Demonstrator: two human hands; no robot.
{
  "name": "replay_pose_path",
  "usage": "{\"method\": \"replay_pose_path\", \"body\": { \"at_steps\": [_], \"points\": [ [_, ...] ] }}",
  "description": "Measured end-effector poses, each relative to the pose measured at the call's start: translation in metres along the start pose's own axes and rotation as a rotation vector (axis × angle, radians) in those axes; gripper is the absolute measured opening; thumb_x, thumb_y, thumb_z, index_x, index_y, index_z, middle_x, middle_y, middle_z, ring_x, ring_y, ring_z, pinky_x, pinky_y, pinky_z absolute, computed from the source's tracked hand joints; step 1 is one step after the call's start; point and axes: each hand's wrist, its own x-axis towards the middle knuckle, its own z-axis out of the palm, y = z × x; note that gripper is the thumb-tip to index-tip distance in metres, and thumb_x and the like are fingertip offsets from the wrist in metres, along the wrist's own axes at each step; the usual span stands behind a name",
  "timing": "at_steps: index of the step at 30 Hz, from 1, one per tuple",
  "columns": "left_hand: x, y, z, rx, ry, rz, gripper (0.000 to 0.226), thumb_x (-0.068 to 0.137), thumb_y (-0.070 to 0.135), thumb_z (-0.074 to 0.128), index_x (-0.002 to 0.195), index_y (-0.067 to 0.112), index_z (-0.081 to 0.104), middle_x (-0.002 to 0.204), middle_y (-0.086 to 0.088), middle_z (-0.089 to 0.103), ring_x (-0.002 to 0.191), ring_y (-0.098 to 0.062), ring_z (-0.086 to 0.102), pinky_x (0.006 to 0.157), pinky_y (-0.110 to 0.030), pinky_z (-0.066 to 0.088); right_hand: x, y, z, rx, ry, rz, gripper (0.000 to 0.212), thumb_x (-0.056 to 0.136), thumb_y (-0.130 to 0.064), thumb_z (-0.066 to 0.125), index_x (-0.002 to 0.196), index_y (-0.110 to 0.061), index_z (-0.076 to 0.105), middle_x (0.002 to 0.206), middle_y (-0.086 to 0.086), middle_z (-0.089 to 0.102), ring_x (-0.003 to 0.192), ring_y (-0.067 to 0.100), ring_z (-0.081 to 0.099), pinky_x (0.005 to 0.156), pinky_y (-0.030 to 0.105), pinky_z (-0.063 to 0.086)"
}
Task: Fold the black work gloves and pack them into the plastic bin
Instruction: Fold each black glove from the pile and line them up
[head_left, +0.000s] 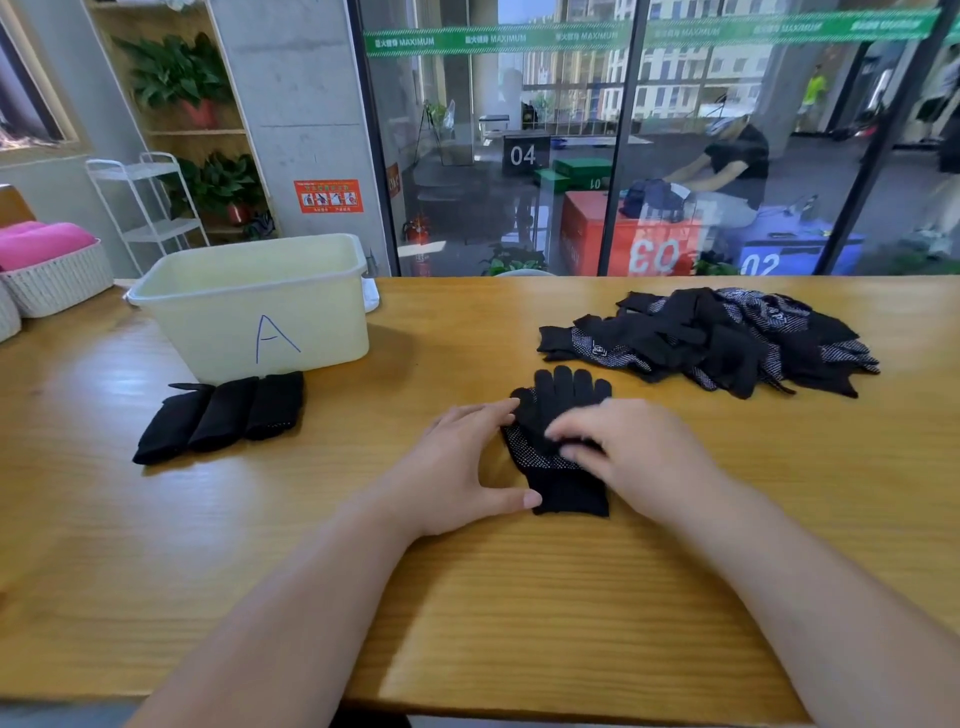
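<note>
On the wooden table (519, 597), a black dotted glove (563, 400) lay flat. The left hand (462, 467) lay flat too, straight fingers (488, 410) against the glove's side, thumb at the cuff (571, 499). The right hand (639, 452) sat on the glove's middle, too blurry to tell its hold. The glove looked soft, light and floppy, best taken by the cuff and finger ends. The plastic bin (311, 322) stood well apart, to the left.

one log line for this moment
glove: flat on table | left hand: touches glove edge | right hand: on glove, grip blurred | folded gloves: three, in front of bin | pile: unfolded, right
</note>
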Motion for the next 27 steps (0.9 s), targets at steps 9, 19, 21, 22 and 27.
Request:
{"method": "replay_pose_path", "body": {
  "at_steps": [9,19,21,22,27],
  "points": [
    [-0.001,0.002,0.001,0.031,0.039,-0.014,0.105,0.076,0.082,0.074,0.162,0.036,0.035,0.145,0.02,0.053,0.145,-0.006,0.034,0.122,-0.041,0.036,-0.024,0.001,0.015,0.038,0.196,0.126,0.014,0.098,-0.029,0.072,0.111,-0.035,0.075,0.104,-0.02,0.067,0.102,0.01,0.06,0.074,0.033,0.051],
    [-0.002,0.008,-0.002,0.037,0.011,-0.043,0.115,0.075,0.083,0.074,0.166,0.036,0.022,0.151,0.018,0.05,0.148,-0.006,0.031,0.124,-0.041,0.033,-0.038,-0.008,0.016,0.095,0.266,0.102,0.013,0.096,-0.028,0.074,0.106,-0.036,0.076,0.098,-0.022,0.067,0.094,0.005,0.064,0.067,0.033,0.055],
    [-0.002,0.009,-0.002,0.039,0.009,-0.05,0.118,0.073,0.085,0.073,0.167,0.038,0.017,0.152,0.019,0.049,0.148,-0.006,0.03,0.124,-0.041,0.034,-0.04,-0.008,0.017,0.087,0.26,0.101,0.013,0.096,-0.028,0.075,0.106,-0.036,0.076,0.098,-0.023,0.067,0.093,0.004,0.064,0.066,0.033,0.055],
    [-0.002,0.009,-0.002,0.039,0.01,-0.053,0.12,0.073,0.086,0.073,0.167,0.038,0.016,0.153,0.018,0.049,0.148,-0.007,0.03,0.124,-0.041,0.034,-0.04,-0.009,0.016,0.096,0.272,0.107,0.013,0.096,-0.028,0.074,0.106,-0.036,0.076,0.099,-0.023,0.068,0.094,0.004,0.064,0.066,0.033,0.055],
    [-0.003,0.013,-0.005,0.048,0.011,-0.07,0.127,0.071,0.087,0.074,0.169,0.036,0.01,0.156,0.016,0.046,0.151,-0.008,0.027,0.126,-0.042,0.032,-0.04,-0.012,0.013,0.206,0.354,0.147,0.015,0.098,-0.024,0.074,0.109,-0.034,0.076,0.103,-0.025,0.068,0.096,0.001,0.063,0.075,0.031,0.055]
  ]
}}
